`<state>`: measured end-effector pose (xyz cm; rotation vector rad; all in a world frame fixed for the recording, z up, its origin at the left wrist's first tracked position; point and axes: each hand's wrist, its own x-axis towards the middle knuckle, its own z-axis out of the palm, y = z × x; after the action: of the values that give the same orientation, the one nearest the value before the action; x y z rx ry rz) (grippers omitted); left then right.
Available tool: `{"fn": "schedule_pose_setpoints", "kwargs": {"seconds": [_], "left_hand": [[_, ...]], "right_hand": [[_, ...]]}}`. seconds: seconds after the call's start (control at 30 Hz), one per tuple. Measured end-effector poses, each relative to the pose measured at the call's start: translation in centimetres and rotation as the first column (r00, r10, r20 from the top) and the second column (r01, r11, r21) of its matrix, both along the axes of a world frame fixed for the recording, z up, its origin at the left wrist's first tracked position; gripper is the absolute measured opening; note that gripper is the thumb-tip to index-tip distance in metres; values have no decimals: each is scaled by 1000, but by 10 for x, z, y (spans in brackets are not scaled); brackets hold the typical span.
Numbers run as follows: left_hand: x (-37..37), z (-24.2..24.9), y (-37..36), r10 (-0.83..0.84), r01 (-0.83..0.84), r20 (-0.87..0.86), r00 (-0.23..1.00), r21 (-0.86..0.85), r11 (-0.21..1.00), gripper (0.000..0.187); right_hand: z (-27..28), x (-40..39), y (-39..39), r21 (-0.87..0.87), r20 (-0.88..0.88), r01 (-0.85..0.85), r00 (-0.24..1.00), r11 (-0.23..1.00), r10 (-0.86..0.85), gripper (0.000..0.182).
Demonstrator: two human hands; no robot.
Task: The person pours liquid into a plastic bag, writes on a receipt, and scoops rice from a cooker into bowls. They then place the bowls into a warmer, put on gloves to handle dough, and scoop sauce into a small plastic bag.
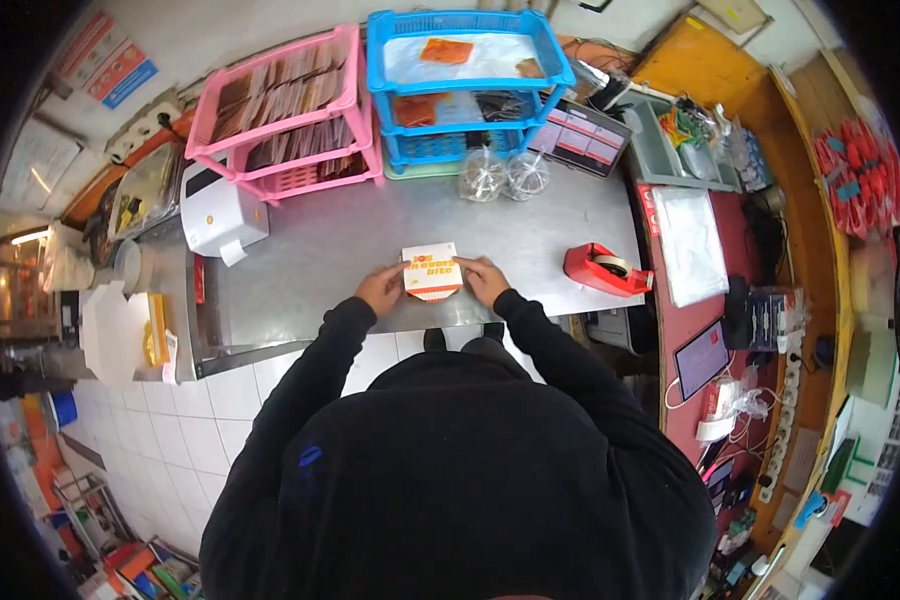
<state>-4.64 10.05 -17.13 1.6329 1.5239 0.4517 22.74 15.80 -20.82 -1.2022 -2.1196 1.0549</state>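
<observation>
A small white box (431, 268) with orange and yellow lettering lies on the metal table (320, 240), close to its front edge. At the box's left side is my left hand (381, 290), its index finger stretched out and touching the box near the upper left edge. My right hand (485, 281) is at the right side, with its index finger pointing onto the box's right edge. The other fingers of both hands are loosely curled. The underside of the box is hidden.
Behind stand a pink rack (285, 115) and a blue rack (470, 80), with two clear round containers (483, 176) before the blue one. A white printer (220, 215) is at the left, a red tape dispenser (608, 272) at the right.
</observation>
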Motion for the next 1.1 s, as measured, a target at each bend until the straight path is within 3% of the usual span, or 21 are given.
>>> {"fn": "schedule_pose_setpoints", "kwargs": {"seconds": [0.03,0.07,0.13,0.17,0.27,0.37,0.47,0.5,0.6,0.67,0.7,0.8,0.83,0.87,0.97,1.07,1.1], "left_hand": [[3,2,1,83,-55,126,989,-211,976,50],[11,3,-1,267,-130,335,904,-380,916,52],[32,16,-2,629,-104,562,537,-695,711,56],[42,23,-5,648,-142,573,503,-684,716,60],[61,-3,-8,644,-368,663,382,-530,764,67],[55,-30,-13,416,-419,356,837,-71,905,62],[40,-22,-22,327,-298,-47,944,306,904,61],[36,-29,-24,321,-307,6,947,311,900,57],[32,-18,-22,344,-358,99,934,264,896,54],[33,-32,-23,348,-347,54,936,323,881,48],[35,-36,-23,346,-352,77,935,330,876,48],[38,-28,-19,340,-380,192,921,242,893,45],[39,-23,-16,347,-388,217,912,192,901,44],[40,-18,-13,356,-397,243,902,143,907,44],[40,-69,2,392,-542,593,704,91,835,41],[45,-43,10,493,-455,681,541,-256,853,45],[43,-53,13,512,-490,674,533,-247,836,47]], "right_hand": [[19,-8,-5,-671,-174,41,962,740,-210,36],[38,-17,-7,-726,-135,78,958,683,-252,41],[80,-37,-15,-820,-50,156,939,550,-340,53],[61,-39,-14,-847,-129,68,936,527,-328,73],[35,-39,-8,-893,45,247,881,375,-472,76],[26,-16,-12,-885,82,255,910,390,-407,87],[-49,7,-27,-867,-35,172,915,467,-403,95],[-34,4,-29,-858,-52,180,901,480,-431,98],[-28,-16,-8,-663,106,328,931,673,-349,100],[-5,-25,4,-218,97,143,987,965,-125,105],[10,-30,7,37,131,17,991,999,-22,108],[48,-54,10,115,495,-193,862,974,112,117],[59,-61,9,36,545,-218,823,975,164,119],[57,-64,9,-20,521,-186,837,982,169,117],[55,-69,7,-176,473,-72,868,982,148,113],[48,-72,-1,-164,495,37,868,986,50,111],[59,-73,-1,-169,520,48,853,984,48,107]]}}
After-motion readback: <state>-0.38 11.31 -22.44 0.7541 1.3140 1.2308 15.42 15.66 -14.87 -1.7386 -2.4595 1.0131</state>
